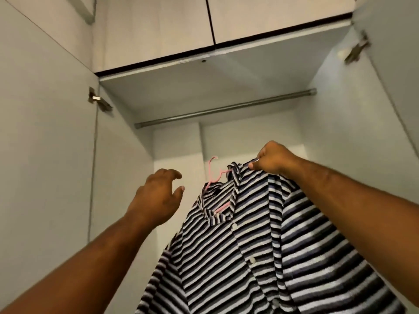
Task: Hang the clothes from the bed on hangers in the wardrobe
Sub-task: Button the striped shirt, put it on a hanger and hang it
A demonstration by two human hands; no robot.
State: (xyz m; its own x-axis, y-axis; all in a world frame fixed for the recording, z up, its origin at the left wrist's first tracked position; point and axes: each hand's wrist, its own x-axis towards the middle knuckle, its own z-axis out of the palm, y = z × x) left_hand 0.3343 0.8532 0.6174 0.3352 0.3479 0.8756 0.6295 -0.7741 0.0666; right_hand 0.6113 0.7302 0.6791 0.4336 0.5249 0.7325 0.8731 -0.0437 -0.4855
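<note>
One open wardrobe door (pixel 45 109) stands at the far left, with one metal hinge (pixel 97 100) on its inner edge. The left hand (pixel 156 198) reaches up into the wardrobe. Its fingers (pixel 175 174) are apart and loosely curved, holding nothing, just left of the hanger. One pink plastic hanger (pixel 212 168) sits inside the neck of one black, white and grey-blue striped button shirt (pixel 249 245). The hanger's hook stands free above the collar and below the rail, not touching it. Two white buttons show plainly down the shirt's front. The right hand (pixel 274 160) holds the shirt up by its shoulder, thumb and fingers pinched on the fabric. Whether they also grip the hanger underneath cannot be told. One steel rail (pixel 226 107) spans the wardrobe above both hands, bare. Two upper cupboard doors (pixel 158 26) sit closed above it. A second hinge (pixel 357 49) shows on the right door.
</note>
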